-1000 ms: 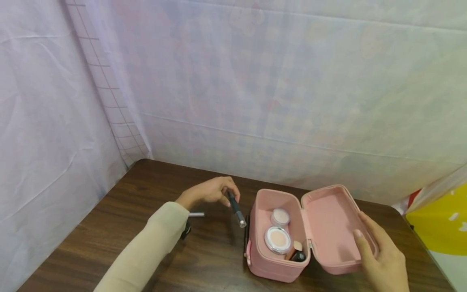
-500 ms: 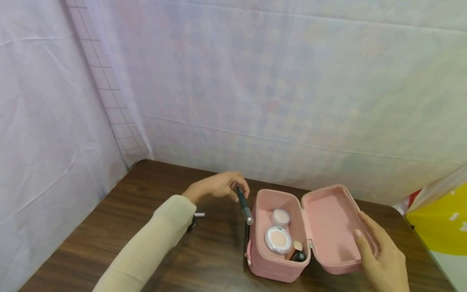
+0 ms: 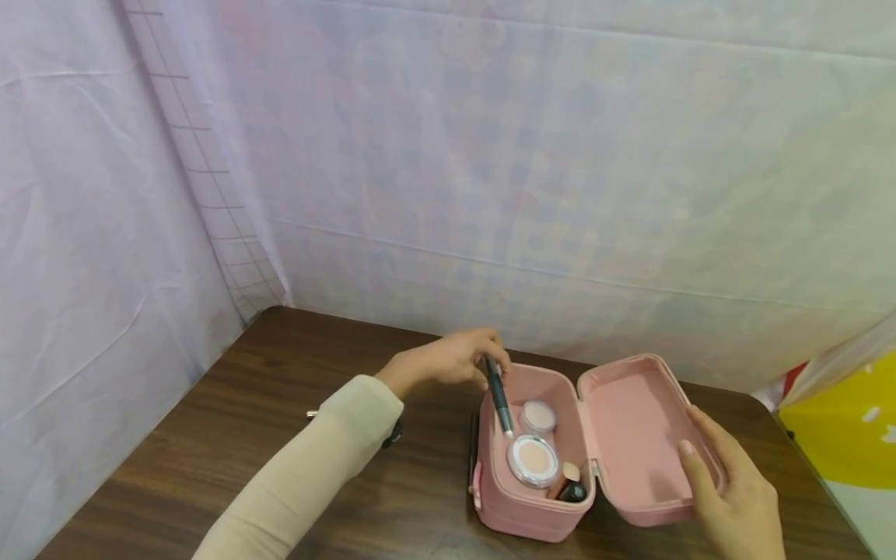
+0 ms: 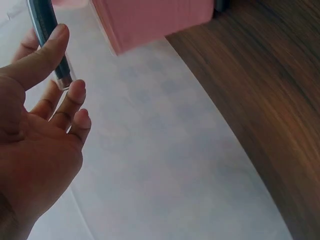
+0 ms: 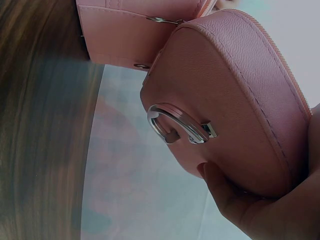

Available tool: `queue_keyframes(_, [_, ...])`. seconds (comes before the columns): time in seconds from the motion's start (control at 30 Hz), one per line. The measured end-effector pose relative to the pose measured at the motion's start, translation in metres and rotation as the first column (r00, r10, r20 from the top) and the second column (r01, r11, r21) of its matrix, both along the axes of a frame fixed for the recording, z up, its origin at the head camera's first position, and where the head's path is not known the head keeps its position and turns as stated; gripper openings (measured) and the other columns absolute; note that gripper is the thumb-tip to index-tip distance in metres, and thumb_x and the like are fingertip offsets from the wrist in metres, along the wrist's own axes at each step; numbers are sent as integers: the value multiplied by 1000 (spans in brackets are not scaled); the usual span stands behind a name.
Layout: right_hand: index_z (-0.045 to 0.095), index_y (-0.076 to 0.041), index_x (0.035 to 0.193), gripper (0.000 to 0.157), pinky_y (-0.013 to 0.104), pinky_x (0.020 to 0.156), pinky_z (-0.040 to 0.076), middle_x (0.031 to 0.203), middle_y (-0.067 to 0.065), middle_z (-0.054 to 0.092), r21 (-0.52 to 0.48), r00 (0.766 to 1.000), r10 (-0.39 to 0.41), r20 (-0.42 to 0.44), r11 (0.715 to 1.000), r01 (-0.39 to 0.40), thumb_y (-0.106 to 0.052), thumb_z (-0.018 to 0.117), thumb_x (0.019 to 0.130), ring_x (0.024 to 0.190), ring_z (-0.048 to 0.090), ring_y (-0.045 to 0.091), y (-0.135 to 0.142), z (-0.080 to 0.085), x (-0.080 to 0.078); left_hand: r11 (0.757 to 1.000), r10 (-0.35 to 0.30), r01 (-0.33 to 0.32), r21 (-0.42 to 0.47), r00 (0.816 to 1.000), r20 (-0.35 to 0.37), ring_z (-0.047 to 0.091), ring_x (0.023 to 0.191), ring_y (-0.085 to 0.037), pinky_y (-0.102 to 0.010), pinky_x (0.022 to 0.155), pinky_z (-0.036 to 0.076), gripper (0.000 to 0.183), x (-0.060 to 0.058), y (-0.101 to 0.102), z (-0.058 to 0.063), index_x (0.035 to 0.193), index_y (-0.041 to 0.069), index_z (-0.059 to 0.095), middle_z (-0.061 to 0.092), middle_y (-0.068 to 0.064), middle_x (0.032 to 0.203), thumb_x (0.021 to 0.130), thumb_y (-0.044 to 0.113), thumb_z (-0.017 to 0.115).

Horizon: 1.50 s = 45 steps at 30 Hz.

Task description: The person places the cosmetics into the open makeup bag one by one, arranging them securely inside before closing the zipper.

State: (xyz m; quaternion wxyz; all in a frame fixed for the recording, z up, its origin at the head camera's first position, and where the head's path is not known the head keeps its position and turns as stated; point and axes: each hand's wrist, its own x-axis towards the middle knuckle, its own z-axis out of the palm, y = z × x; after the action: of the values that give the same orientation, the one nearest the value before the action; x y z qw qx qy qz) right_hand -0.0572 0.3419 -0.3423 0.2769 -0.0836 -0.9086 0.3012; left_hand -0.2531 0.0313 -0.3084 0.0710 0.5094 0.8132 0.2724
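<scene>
My left hand (image 3: 458, 358) pinches a slim dark cosmetic pen (image 3: 498, 397) near its upper end, over the left side of the pink makeup case (image 3: 528, 524). The pen slants down, its silver tip beside a round silver-rimmed compact (image 3: 533, 460). In the left wrist view, thumb and fingers hold the pen (image 4: 46, 22). A small pale round jar (image 3: 538, 417) and a black-capped bottle (image 3: 574, 491) lie in the case too. With my right hand (image 3: 738, 482) I hold the edge of the swung-back lid (image 3: 640, 435); its silver handle (image 5: 180, 122) shows in the right wrist view.
On the brown wooden table (image 3: 231, 435), a thin silver stick end (image 3: 312, 414) and a dark object (image 3: 394, 434) peek from behind my left sleeve (image 3: 301, 474). Something narrow and black (image 3: 474, 443) stands along the case's left side. Pale curtain (image 3: 490, 194) hangs behind.
My left hand has moved right with the pen, from beside the case to over its opening. The right hand and lid have stayed still.
</scene>
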Motion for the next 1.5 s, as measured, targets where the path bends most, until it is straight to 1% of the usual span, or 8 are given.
queue_keyframes(0.43, [45, -31, 143, 49, 41, 106, 25, 142, 11, 46, -9, 1000, -1, 29, 1000, 2, -27, 57, 96, 117, 47, 45, 2, 2, 0, 998, -63, 51, -47, 956, -286, 53, 93, -17, -23, 80, 42, 29, 13, 18, -2, 98, 20, 74, 55, -3, 106, 78, -1, 71])
queue_keyframes(0.53, [45, -30, 143, 49, 46, 105, 25, 140, 15, 48, -17, 999, 1, 39, 1000, -1, -27, 57, 96, 116, 47, 46, 2, 3, 1, 995, -84, 67, -67, 953, -291, 52, 94, -15, -23, 81, 42, 30, 14, 19, -3, 95, 22, 75, 55, -2, 106, 77, -3, 71])
queue_keyframes(0.67, [45, -31, 143, 49, 41, 106, 25, 140, 14, 47, -12, 999, -1, 42, 1000, 2, -27, 57, 96, 116, 47, 45, 2, 2, 1, 994, -87, 65, -89, 957, -278, 51, 94, -12, -23, 80, 40, 33, 16, 20, -5, 94, 23, 75, 54, 0, 107, 75, -3, 70])
queue_keyframes(0.83, [46, -30, 143, 48, 27, 105, 24, 143, 1, 45, 14, 1000, 5, 23, 1000, -6, -26, 57, 96, 120, 45, 39, 3, 1, 2, 990, -118, 87, -106, 939, -324, 51, 94, -10, -24, 77, 40, 36, 18, 23, -9, 92, 26, 75, 56, 2, 104, 77, -5, 63])
queue_keyframes(1.0, [47, -29, 142, 48, 22, 103, 22, 141, 7, 48, 10, 1000, 1, 15, 1000, -1, -25, 58, 96, 120, 45, 36, 4, 1, 3, 985, -139, 94, -143, 927, -348, 49, 90, -6, -23, 72, 37, 41, 21, 28, -11, 90, 30, 75, 54, 6, 101, 77, -6, 60])
queue_keyframes(1.27, [47, -33, 142, 48, 27, 104, 25, 123, -45, 30, 2, 1000, -5, 11, 1000, 5, -27, 57, 96, 119, 46, 39, 4, 2, 3, 962, -158, 59, -267, 918, -364, 45, 84, -4, -24, 71, 32, 41, 30, 38, -10, 88, 35, 73, 51, 10, 96, 78, -4, 64])
queue_keyframes(1.4, [47, -33, 142, 48, 26, 103, 25, 126, -41, 33, 5, 1000, -5, 11, 1000, 5, -27, 58, 96, 119, 46, 39, 5, 3, 3, 953, -164, 44, -300, 907, -388, 43, 78, -4, -23, 68, 29, 42, 33, 43, -12, 83, 36, 72, 50, 10, 90, 78, -5, 62])
queue_keyframes(1.5, [47, -30, 142, 48, 29, 104, 25, 139, -21, 41, 4, 1000, -2, 21, 1000, 2, -26, 57, 96, 118, 46, 41, 5, 1, 3, 951, -177, 50, -306, 897, -405, 42, 77, -4, -22, 71, 33, 43, 34, 46, -15, 81, 36, 72, 50, 10, 88, 79, -5, 61])
